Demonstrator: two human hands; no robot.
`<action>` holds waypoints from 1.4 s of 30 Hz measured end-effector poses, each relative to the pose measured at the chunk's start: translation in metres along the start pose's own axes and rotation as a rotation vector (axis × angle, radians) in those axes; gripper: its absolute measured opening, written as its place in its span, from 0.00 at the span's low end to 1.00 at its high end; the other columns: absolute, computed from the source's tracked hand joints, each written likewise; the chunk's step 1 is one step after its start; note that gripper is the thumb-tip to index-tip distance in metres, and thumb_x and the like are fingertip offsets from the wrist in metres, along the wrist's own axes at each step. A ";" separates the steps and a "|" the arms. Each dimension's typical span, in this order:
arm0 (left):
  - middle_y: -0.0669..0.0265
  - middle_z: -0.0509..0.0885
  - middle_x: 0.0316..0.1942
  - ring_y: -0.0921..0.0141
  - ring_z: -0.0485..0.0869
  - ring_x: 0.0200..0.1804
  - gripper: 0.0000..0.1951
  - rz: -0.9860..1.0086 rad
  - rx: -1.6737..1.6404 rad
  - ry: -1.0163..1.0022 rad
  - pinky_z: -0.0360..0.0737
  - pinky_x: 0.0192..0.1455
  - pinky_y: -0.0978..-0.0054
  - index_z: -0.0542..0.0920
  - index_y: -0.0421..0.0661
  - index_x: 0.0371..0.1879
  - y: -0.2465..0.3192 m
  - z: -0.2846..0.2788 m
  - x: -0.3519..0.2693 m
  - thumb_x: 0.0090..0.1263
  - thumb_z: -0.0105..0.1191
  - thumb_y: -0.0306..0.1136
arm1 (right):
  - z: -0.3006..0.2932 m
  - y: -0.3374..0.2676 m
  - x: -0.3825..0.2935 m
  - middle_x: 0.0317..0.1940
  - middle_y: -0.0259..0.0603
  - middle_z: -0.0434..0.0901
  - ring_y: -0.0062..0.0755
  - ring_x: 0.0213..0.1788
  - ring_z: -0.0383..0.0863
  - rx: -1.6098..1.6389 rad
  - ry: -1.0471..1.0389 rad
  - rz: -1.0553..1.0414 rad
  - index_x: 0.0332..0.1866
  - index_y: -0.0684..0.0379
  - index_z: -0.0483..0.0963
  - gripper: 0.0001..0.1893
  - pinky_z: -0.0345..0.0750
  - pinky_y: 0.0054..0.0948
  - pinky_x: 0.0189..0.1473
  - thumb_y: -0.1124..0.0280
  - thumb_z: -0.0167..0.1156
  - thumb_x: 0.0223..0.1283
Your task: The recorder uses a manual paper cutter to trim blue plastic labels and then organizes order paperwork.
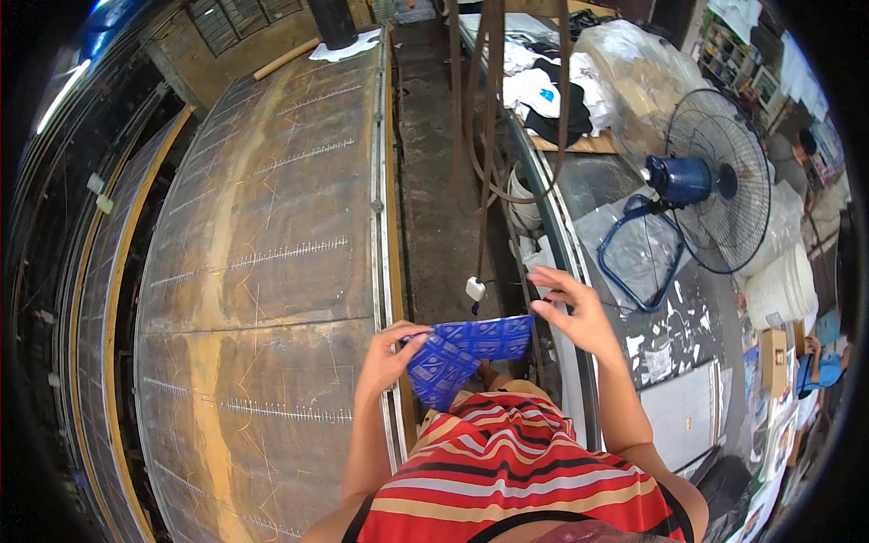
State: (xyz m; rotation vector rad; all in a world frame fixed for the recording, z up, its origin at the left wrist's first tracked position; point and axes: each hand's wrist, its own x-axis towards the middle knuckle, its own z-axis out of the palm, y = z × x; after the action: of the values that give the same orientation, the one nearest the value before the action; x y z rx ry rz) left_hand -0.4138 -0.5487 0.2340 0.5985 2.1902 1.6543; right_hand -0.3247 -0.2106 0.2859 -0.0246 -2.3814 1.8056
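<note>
A thin blue printed sheet [468, 353], patterned with pale marks, hangs in front of the striped red top. My left hand [400, 353] pinches its left end between thumb and fingers, and part of the sheet droops below in a fold. Just off the sheet's upper right corner is my right hand [567, 309], its thumb and fingers apart and nothing visible between them. Beyond the sheet a small white box [475, 290] hangs on a brown strap or cord over the aisle.
A long marked printing table [285, 203] with a metal rail runs along the left. On the dark right-hand table [584, 183] stand a blue fan [679, 180] and piled garments [543, 95]. Brown straps [495, 102] hang over the aisle. Another person [825, 366] is at far right.
</note>
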 end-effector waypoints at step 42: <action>0.58 0.85 0.38 0.65 0.83 0.42 0.10 -0.057 0.215 0.502 0.79 0.51 0.71 0.86 0.40 0.51 -0.068 -0.167 0.391 0.75 0.60 0.29 | -0.094 0.017 0.530 0.66 0.46 0.77 0.36 0.71 0.73 -0.165 0.731 -0.444 0.69 0.60 0.68 0.24 0.63 0.43 0.75 0.75 0.64 0.69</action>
State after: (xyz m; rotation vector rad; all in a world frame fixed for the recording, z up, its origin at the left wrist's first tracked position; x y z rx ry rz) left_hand -0.8406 -0.5009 0.2093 0.1738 2.7315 1.6891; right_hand -0.8375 -0.0603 0.3532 -0.1360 -1.8136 1.1307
